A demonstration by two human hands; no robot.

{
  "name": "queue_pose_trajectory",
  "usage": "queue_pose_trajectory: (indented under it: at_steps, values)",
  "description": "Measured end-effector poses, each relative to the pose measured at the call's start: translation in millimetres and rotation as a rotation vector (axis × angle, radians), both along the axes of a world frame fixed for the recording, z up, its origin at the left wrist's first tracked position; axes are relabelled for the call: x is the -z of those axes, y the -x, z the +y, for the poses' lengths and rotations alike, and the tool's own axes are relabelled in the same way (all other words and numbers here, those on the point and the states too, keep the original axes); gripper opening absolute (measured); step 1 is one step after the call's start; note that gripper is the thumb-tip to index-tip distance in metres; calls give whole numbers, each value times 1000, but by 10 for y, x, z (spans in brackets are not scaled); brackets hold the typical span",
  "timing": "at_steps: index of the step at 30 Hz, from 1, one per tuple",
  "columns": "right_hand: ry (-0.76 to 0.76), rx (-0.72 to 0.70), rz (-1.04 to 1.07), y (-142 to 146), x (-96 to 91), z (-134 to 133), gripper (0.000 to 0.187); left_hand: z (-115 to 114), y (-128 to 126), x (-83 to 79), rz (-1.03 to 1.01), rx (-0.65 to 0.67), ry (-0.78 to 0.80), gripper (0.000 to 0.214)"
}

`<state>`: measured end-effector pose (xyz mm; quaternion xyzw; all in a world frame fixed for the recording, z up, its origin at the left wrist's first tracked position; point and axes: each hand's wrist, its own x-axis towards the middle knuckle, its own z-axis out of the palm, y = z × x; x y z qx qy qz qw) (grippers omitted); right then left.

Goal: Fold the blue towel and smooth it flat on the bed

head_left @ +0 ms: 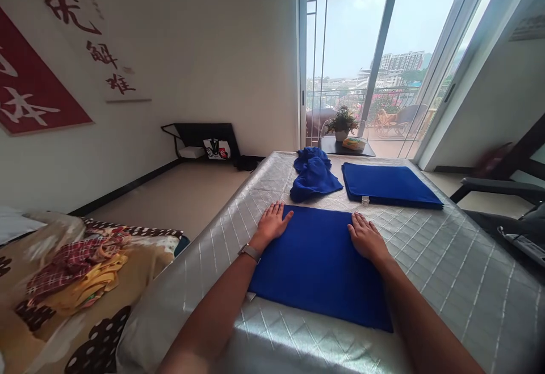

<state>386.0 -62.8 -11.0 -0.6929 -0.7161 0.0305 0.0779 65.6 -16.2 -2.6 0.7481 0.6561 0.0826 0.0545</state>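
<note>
A blue cloth (321, 266), folded into a flat rectangle, lies right in front of me on a silver quilted mattress (426, 249). My left hand (273, 222) rests flat at its far left corner, fingers stretched out and a watch on the wrist. At the far right corner my right hand (367, 236) presses down with straight fingers. Neither hand grips anything. Just beyond are a crumpled blue cloth (315, 175) and, to its right, a flat stack of folded blue cloth (389, 184) with a white tag.
On the left, a patterned bed (140, 272) holds a plaid cloth (63, 266) and a yellow cloth (91, 283). Behind the mattress stands a small table (327, 147) with a potted plant (342, 124) by the glass door. A dark armchair (502, 189) is at the right.
</note>
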Motion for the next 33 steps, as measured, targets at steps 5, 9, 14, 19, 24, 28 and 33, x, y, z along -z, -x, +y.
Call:
queue_pose_trajectory:
  at_steps: [5, 9, 14, 19, 24, 28, 33]
  values:
    - [-8, -10, -9, -15, -27, 5, 65, 3, -1, -11, -26, 3, 16, 81]
    - [-68, -13, -54, 33, -101, -93, 65, 13, 11, 7, -21, 6, 10, 82]
    - [-51, -9, -52, 150, -132, -260, 67, 25, 7, 20, -30, -1, 15, 85]
    - [46, 45, -51, 198, -58, -292, 70, 22, 3, 42, -24, -7, -8, 84]
    - [50, 51, -57, 212, -62, -276, 69, -12, -12, 47, -18, -7, -44, 83]
    - [61, 56, -31, 242, -122, -304, 68, -18, 7, -55, 24, -10, 8, 84]
    - [46, 53, -3, 272, -148, -318, 67, -129, -428, -269, 110, -44, -81, 87]
